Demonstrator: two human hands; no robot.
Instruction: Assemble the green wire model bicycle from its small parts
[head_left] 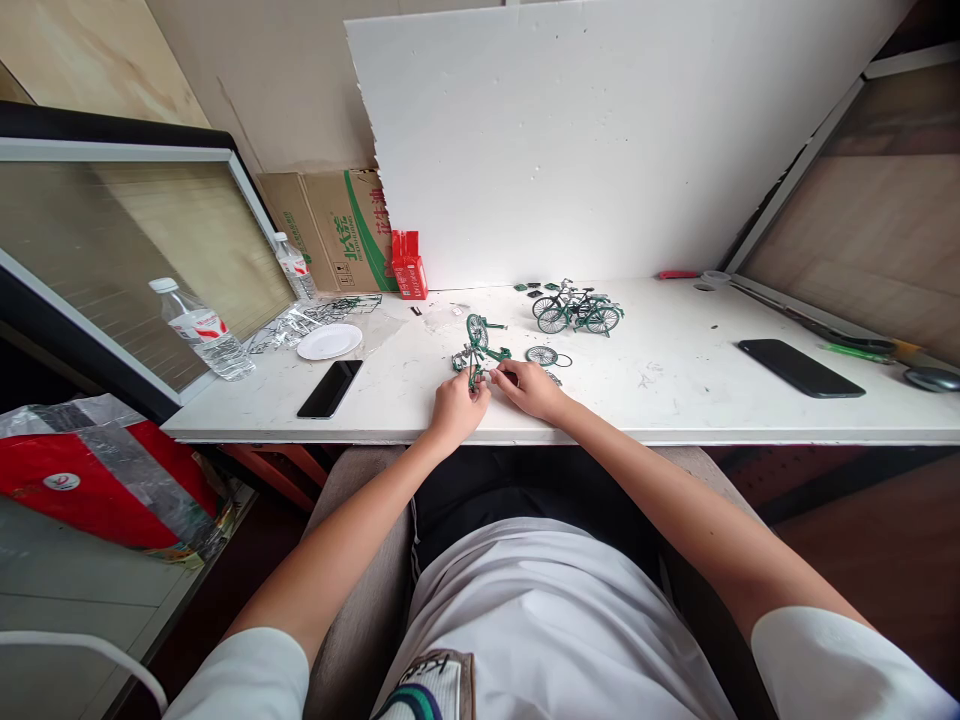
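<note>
Near the front edge of the white table, a partly built green model bicycle (478, 338) is tilted up, one wheel at its far end. The closed fingers of my left hand (460, 405) grip its near end. My right hand (531, 388) rests just right of it, fingers pinched close to the frame; what they hold, if anything, is too small to make out. A loose spoked wheel (541, 355) and a thin black ring (564, 360) lie beyond my right hand. Farther back stand a green model bicycle (581, 318) and a black one, overlapping.
On the left are a black phone (330, 388), a white plate (330, 341), a heap of part frames (307, 322), and two water bottles, one nearer (206, 330). A red box (408, 265) stands before a carton (337, 225). A black device (801, 368) and a mouse (932, 378) lie right.
</note>
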